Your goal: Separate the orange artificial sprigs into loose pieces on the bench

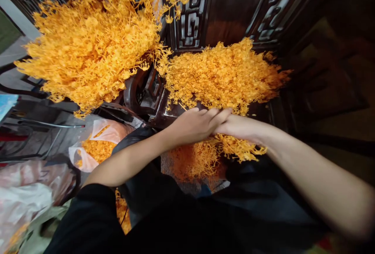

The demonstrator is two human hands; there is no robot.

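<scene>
My left hand (pixel 195 126) reaches in from the left, its fingers stretched out and lying over my right hand (pixel 227 124). The right hand's fingers are mostly hidden beneath them. A small bunch of orange plastic sprigs (pixel 243 148), curly and flower-like, sticks out below the right hand and wrist, seemingly held there. Just beyond both hands, a wide heap of the same sprigs (pixel 219 76) lies on a dark wooden seat (pixel 166 119). More loose orange pieces (pixel 195 160) lie lower down, between my legs.
A larger pile of orange sprigs (pixel 99 47) rises at the upper left, beside a carved wooden armrest (pixel 133 92). On the floor at left stand a pink plastic bag (pixel 113 129) holding orange pieces and crumpled clear bags (pixel 26 191). A carved dark chair back (pixel 228 8) stands behind.
</scene>
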